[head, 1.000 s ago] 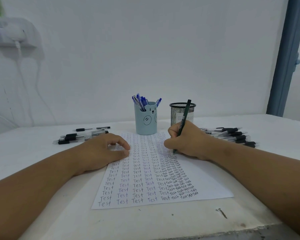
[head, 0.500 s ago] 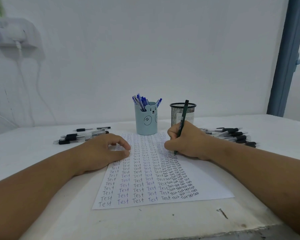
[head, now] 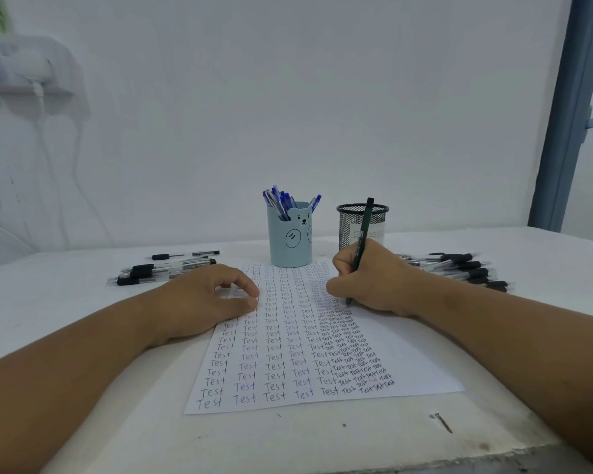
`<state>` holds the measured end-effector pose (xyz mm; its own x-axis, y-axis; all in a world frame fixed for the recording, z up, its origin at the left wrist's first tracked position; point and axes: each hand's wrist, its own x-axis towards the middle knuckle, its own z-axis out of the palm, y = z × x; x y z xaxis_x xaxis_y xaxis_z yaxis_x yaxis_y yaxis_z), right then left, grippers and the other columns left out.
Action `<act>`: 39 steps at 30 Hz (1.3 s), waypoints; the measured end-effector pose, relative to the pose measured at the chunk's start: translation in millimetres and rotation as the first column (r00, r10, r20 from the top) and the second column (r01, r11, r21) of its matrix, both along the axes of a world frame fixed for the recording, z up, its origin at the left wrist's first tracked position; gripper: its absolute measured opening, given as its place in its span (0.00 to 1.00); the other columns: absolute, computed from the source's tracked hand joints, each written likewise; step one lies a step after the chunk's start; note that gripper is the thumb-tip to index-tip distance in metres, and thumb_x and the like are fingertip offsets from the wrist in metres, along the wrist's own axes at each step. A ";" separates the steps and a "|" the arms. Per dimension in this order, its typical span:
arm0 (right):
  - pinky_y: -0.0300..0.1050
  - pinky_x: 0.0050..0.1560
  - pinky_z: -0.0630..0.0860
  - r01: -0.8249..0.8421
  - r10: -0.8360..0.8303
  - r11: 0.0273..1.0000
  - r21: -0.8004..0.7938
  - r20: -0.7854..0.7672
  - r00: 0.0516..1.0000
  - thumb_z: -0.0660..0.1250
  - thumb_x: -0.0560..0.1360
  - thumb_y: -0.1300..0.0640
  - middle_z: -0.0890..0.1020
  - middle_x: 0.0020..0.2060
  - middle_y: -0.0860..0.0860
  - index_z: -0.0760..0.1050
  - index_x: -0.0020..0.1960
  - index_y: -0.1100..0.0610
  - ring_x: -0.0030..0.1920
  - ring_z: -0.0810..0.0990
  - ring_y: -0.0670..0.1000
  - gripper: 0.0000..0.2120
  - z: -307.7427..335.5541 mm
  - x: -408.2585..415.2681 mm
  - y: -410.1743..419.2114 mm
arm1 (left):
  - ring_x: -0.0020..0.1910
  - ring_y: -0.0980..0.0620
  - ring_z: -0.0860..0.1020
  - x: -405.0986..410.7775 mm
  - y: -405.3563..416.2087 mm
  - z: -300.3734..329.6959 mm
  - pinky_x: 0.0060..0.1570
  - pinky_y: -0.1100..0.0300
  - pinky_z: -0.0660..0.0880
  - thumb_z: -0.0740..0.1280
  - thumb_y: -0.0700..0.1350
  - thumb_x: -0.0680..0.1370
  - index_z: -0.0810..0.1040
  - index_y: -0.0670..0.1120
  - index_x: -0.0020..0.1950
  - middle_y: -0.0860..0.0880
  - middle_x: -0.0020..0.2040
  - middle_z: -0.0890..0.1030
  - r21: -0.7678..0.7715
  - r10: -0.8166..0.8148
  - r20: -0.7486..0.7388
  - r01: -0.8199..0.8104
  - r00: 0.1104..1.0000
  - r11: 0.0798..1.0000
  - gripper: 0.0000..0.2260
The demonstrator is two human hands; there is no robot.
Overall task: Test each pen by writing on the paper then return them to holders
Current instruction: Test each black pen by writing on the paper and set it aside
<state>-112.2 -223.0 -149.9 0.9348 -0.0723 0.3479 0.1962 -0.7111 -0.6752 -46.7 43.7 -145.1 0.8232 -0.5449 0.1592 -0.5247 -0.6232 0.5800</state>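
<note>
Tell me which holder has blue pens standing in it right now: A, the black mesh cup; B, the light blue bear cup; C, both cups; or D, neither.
B: the blue pens stand in the light blue bear cup, while no pens show above the rim of the black mesh cup.

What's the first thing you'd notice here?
The paper in the middle of the table, covered in rows of the word "Test". The right hand grips a dark pen with its tip on the sheet. Behind stand a blue bear cup full of blue pens and a black mesh holder.
</note>
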 end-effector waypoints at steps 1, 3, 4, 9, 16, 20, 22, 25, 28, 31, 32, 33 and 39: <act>0.47 0.38 0.70 -0.002 0.002 1.000 0.003 -0.001 1.000 0.70 0.65 0.59 0.68 0.27 0.57 0.64 0.26 0.54 0.35 0.77 0.54 0.17 0.3 -0.3 0.2 | 0.55 0.71 0.69 0.1 0.1 -0.1 0.61 0.59 0.65 0.72 0.58 0.75 0.82 0.60 0.53 0.67 0.55 0.74 0.002 -0.001 0.001 0.001 1.000 1.000 0.08; 0.48 0.38 0.68 -0.002 0.002 1.000 0.012 0.009 1.000 0.70 0.66 0.60 0.67 0.27 0.56 0.63 0.27 0.54 0.35 0.76 0.54 0.17 -0.3 0.0 -0.4 | 0.55 0.71 0.69 0.4 0.5 -0.2 0.61 0.59 0.65 0.72 0.58 0.75 0.82 0.61 0.53 0.67 0.56 0.74 0.007 -0.002 0.004 0.002 1.000 1.000 0.08; 0.48 0.38 0.67 0.001 -0.001 1.000 0.016 0.016 1.000 0.70 0.67 0.61 0.66 0.27 0.56 0.63 0.27 0.55 0.35 0.76 0.53 0.17 -0.8 0.2 -0.7 | 0.56 0.71 0.69 0.7 0.7 -0.4 0.61 0.59 0.65 0.72 0.58 0.75 0.82 0.61 0.53 0.67 0.56 0.75 0.008 -0.002 0.006 0.002 1.000 1.000 0.08; 0.48 0.38 0.67 -0.001 0.001 1.000 0.011 0.013 1.000 0.70 0.67 0.63 0.65 0.27 0.56 0.64 0.27 0.56 0.35 0.75 0.53 0.17 -0.9 0.3 0.1 | 0.56 0.71 0.69 0.6 0.8 -0.3 0.61 0.59 0.65 0.72 0.58 0.75 0.82 0.61 0.52 0.67 0.56 0.75 0.008 -0.005 0.002 0.005 1.000 1.000 0.08; 0.47 0.37 0.69 0.001 -0.001 1.000 0.022 0.006 1.000 0.70 0.68 0.63 0.64 0.26 0.55 0.64 0.27 0.56 0.35 0.75 0.53 0.18 -0.1 -0.7 0.1 | 0.54 0.72 0.68 0.2 -0.3 0.4 0.61 0.59 0.64 0.72 0.58 0.75 0.82 0.60 0.53 0.68 0.56 0.74 0.008 -0.004 0.001 0.004 1.000 1.000 0.08; 0.48 0.38 0.65 0.021 -0.021 1.000 0.005 -0.019 1.000 0.70 0.67 0.63 0.63 0.25 0.53 0.64 0.27 0.56 0.35 0.75 0.53 0.17 0.4 -1.0 2.2 | 0.54 0.72 0.68 -0.6 -0.3 0.8 0.62 0.59 0.64 0.71 0.58 0.75 0.82 0.61 0.53 0.68 0.55 0.73 0.005 -0.005 -0.007 0.005 1.000 1.000 0.08; 0.48 0.38 0.64 0.021 -0.021 1.000 0.004 -0.028 0.999 0.69 0.67 0.64 0.62 0.25 0.52 0.63 0.28 0.56 0.35 0.75 0.53 0.16 0.4 -1.0 1.6 | 0.54 0.72 0.69 -0.4 -0.6 0.6 0.62 0.59 0.65 0.72 0.58 0.75 0.82 0.61 0.53 0.68 0.55 0.73 0.002 -0.008 -0.007 0.008 1.000 1.000 0.08; 0.48 0.37 0.65 0.014 -0.014 1.000 0.004 -0.023 1.000 0.69 0.67 0.64 0.62 0.25 0.53 0.62 0.27 0.55 0.34 0.74 0.52 0.18 1.7 -2.7 2.4 | 0.56 0.71 0.69 0.7 0.2 -0.5 0.63 0.58 0.65 0.72 0.58 0.74 0.82 0.61 0.52 0.67 0.56 0.75 -0.004 -0.003 -0.001 0.003 1.000 1.000 0.08; 0.44 0.35 0.71 0.034 -0.036 0.997 0.071 0.033 0.999 0.71 0.72 0.62 0.62 0.23 0.51 0.64 0.28 0.55 0.26 0.65 0.50 0.20 5.2 -6.6 6.2 | 0.58 0.69 0.70 1.3 0.5 -0.7 0.64 0.58 0.66 0.72 0.59 0.74 0.82 0.61 0.52 0.66 0.57 0.75 0.003 -0.001 0.000 0.001 1.000 1.000 0.08; 0.36 0.25 0.67 0.035 -0.058 0.936 0.349 0.055 0.997 0.64 0.81 0.45 0.69 0.25 0.54 0.69 0.29 0.57 0.23 0.65 0.49 0.26 18.3 -12.5 11.2 | 0.59 0.68 0.70 1.4 -0.1 0.1 0.65 0.57 0.66 0.72 0.59 0.74 0.82 0.62 0.52 0.66 0.57 0.75 0.008 0.000 -0.003 0.000 1.000 1.000 0.09; 0.37 0.25 0.65 0.033 -0.071 0.906 0.423 0.073 0.995 0.60 0.82 0.41 0.72 0.26 0.56 0.69 0.27 0.56 0.24 0.67 0.50 0.29 23.9 -13.3 11.0 | 0.58 0.69 0.70 1.3 -0.1 0.0 0.65 0.57 0.66 0.72 0.59 0.74 0.82 0.62 0.52 0.66 0.57 0.75 0.007 0.000 -0.006 0.000 1.000 1.000 0.09; 0.37 0.25 0.65 0.035 -0.092 0.892 0.451 0.105 0.990 0.58 0.82 0.39 0.73 0.26 0.56 0.69 0.27 0.56 0.25 0.69 0.52 0.30 29.7 -14.3 9.4 | 0.58 0.70 0.70 0.7 -0.2 0.2 0.65 0.57 0.66 0.72 0.59 0.74 0.82 0.61 0.52 0.66 0.57 0.75 0.003 -0.001 -0.009 0.001 1.000 1.000 0.09; 0.37 0.20 0.64 0.039 -0.121 0.958 0.284 0.277 0.953 0.65 0.78 0.40 0.73 0.21 0.50 0.68 0.53 0.55 0.19 0.67 0.50 0.18 39.2 -15.7 -7.4 | 0.58 0.70 0.69 2.1 0.9 -0.8 0.64 0.58 0.65 0.72 0.59 0.74 0.82 0.62 0.52 0.66 0.58 0.75 -0.003 -0.001 -0.003 0.001 1.000 1.000 0.09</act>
